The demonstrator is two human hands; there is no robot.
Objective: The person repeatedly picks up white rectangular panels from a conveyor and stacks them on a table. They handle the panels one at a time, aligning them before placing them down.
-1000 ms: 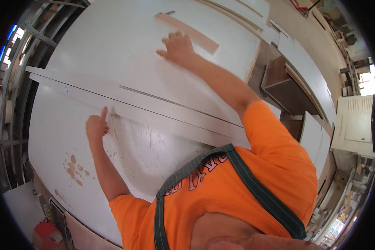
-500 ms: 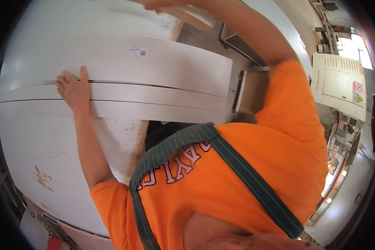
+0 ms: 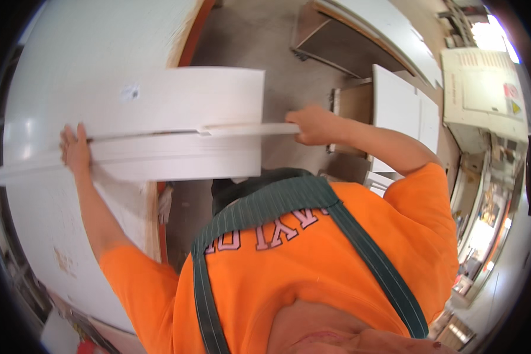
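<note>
A wide white board with a small label lies across a large pale worktable, and its right end juts past the table edge. Along its near side run narrow white strips. My left hand rests on these strips near their left part, fingers spread toward the wide board. In my right hand, fingers closed, is the right end of a thin, narrow off-white strip. That strip lies over the board's near edge and sticks out beyond its right end. Motion blurs the strips' exact edges.
Across the floor on the right stands a low wheeled cart. White panels lean beside a brown box-like piece. A cream machine cabinet with warning signs is at the far right.
My right hand has come from the far side to the boards' right end, now with the narrow strip in it. The view has shifted, and the boards appear farther left.
</note>
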